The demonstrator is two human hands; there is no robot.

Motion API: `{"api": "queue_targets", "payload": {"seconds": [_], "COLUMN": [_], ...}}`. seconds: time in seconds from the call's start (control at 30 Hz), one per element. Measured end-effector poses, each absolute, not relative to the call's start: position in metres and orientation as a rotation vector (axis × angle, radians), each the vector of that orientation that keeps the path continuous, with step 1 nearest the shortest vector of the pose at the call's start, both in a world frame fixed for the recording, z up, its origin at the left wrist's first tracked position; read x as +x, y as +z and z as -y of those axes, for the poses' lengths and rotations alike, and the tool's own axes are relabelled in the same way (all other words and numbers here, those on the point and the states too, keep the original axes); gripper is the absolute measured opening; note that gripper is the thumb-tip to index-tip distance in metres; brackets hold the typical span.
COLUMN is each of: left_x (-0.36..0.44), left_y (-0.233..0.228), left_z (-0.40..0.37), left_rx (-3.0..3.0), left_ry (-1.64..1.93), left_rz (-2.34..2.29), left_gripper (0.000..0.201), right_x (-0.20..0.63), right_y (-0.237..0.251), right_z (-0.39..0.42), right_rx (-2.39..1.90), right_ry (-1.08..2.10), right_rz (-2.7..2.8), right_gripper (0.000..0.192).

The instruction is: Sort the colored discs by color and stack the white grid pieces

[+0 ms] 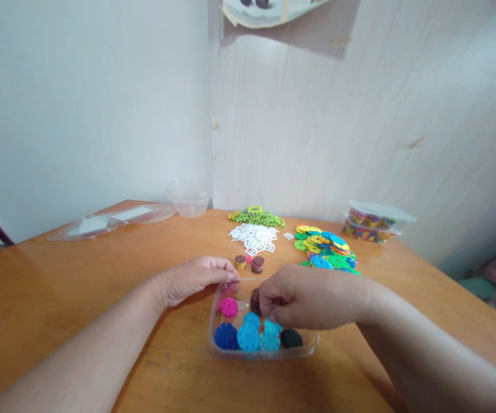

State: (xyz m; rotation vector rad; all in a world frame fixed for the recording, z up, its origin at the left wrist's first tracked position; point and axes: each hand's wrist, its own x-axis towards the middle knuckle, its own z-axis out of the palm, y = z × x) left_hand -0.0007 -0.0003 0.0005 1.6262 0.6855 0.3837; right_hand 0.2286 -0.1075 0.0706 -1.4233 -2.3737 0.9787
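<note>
Forearms point(424, 350) in lower corners. Right hand point(312, 297) curled over clear plastic tub point(260, 354) of notched discs point(248, 337), lower centre; left hand point(198, 280) bent at its rim; either's grasp we cannot tell.

decent soft light, seems to come from the upper left: faint shadow under the poster point(273, 12), darker one along the left arm point(101, 344). glints on the tub point(314, 346). wide-angle stretch at the edges, top right corner goes dark, fine detail's mushy.
</note>
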Motion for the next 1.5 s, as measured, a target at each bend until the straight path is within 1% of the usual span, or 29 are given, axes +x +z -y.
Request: {"api": "queue_targets", "payload": {"seconds": [0.1, 0.23, 0.5, 0.7, 0.87, 1.1, 1.27, 1.5], "left_x": [-0.001, -0.001, -0.001, 0.000, 0.000, 0.000, 0.000, -0.001], "left_y": [0.003, 0.004, 0.003, 0.004, 0.003, 0.004, 0.003, 0.003], "left_z": [0.001, 0.001, 0.000, 0.001, 0.001, 0.002, 0.000, 0.000], "left_rx": [1.627, 1.617, 1.607, 1.594, 1.581, 1.595, 1.624, 1.624], "left_ry": [0.368, 0.358, 0.358, 0.356, 0.353, 0.352, 0.361, 0.348], "left_rz": [-0.691, -0.695, -0.674, -0.679, -0.680, -0.684, -0.699, -0.697], "left_gripper": [0.026, 0.025, 0.025, 0.025, 0.025, 0.026, 0.027, 0.027], "right_x": [0.224, 0.220, 0.210, 0.208, 0.209, 0.204, 0.202, 0.199], "right_y": [0.067, 0.069, 0.073, 0.074, 0.073, 0.077, 0.077, 0.078], "right_z": [0.105, 0.105, 0.115, 0.118, 0.118, 0.119, 0.119, 0.118], "right_rx": [-1.492, -1.532, -1.595, -1.600, -1.593, -1.632, -1.585, -1.589], "right_ry": [0.972, 0.847, 0.555, 0.468, 0.400, 0.191, 0.155, 0.188], "right_rz": [2.587, 2.799, 2.864, 2.887, 2.911, 3.025, 3.081, 3.117], "right_gripper": [0.010, 0.015, 0.022, 0.025, 0.022, 0.034, 0.034, 0.027]}}
